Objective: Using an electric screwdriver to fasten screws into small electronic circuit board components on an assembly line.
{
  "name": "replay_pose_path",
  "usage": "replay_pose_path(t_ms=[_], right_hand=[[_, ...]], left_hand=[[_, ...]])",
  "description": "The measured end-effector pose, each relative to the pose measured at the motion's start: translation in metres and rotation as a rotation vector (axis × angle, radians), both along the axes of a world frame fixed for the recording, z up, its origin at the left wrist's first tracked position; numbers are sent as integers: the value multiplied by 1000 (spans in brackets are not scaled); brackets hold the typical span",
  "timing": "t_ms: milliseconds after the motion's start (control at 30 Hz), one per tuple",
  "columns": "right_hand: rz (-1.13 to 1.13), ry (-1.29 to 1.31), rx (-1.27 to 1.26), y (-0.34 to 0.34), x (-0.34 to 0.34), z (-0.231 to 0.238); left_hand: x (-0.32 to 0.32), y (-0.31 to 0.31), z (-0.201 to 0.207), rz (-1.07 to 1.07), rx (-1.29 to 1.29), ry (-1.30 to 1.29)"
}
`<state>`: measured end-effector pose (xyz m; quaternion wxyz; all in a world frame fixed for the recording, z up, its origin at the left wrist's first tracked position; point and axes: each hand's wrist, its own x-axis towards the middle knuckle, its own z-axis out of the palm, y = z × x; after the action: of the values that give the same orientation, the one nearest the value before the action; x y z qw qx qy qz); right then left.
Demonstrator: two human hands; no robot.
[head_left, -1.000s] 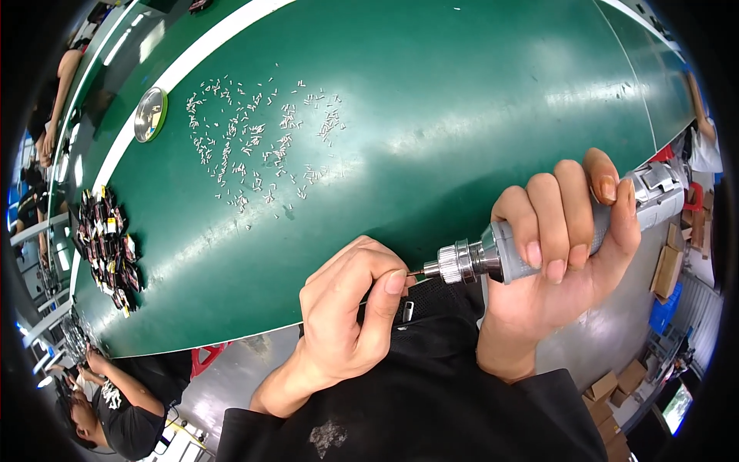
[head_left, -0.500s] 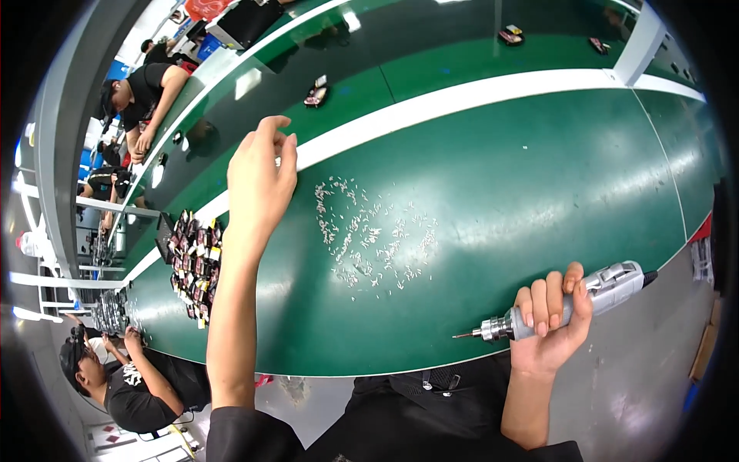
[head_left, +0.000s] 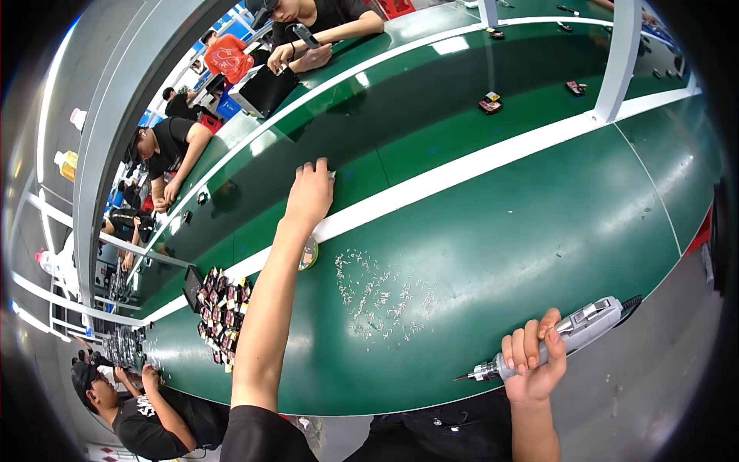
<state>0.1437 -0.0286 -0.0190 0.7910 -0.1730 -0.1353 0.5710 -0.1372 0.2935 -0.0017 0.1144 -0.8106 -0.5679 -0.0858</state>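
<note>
My left hand [head_left: 310, 192] reaches over the white rail onto the dark green belt, palm down. Its fingers are curled over a small device [head_left: 332, 175], of which only a pale edge shows beside the fingertips. In my right hand [head_left: 533, 356] is a grey electric screwdriver [head_left: 589, 319], gripped near the table's front edge. Its thin bit points left, clear of the green table [head_left: 493, 269]. Scattered over the tabletop between my hands lie many tiny pale slivers [head_left: 385, 296]. A round, green-rimmed container [head_left: 309, 254] is partly hidden behind my left forearm.
Left of my forearm is a pile of small black devices [head_left: 223, 312]. More black-and-red devices [head_left: 489, 102] lie on the belt. A white rail [head_left: 462, 165] and a grey post [head_left: 620, 61] bound the table. Other people [head_left: 162, 416] work at the left and across.
The view has tilted upward. My left hand has moved out over the belt and its fingers have come down onto a device there. My right hand still holds the screwdriver.
</note>
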Motion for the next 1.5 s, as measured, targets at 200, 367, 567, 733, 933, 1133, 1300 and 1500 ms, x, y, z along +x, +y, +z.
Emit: replay_pose_path(t_ms=[200, 367, 567, 733, 933, 1133, 1300, 1500], right_hand=[[10, 29, -5, -15, 9, 2], [59, 82, -8, -28, 8, -1], [45, 20, -102, -50, 9, 8], [53, 18, -99, -60, 12, 8], [118, 31, -130, -66, 7, 4], [160, 106, -188, -74, -15, 3], [131, 138, -313, -77, -27, 3], [93, 49, -339, -76, -24, 1]], left_hand=[[11, -26, 17, -221, -67, -152], [87, -132, 40, -623, -126, -159], [136, -239, 34, -983, -206, -134], [141, -253, 17, -990, -369, -265], [146, -258, 12, -957, -340, -331], [144, -263, 4, -976, -163, -320], [148, -277, 0, -1034, -81, -334], [150, -287, -1, -1079, -15, -294]])
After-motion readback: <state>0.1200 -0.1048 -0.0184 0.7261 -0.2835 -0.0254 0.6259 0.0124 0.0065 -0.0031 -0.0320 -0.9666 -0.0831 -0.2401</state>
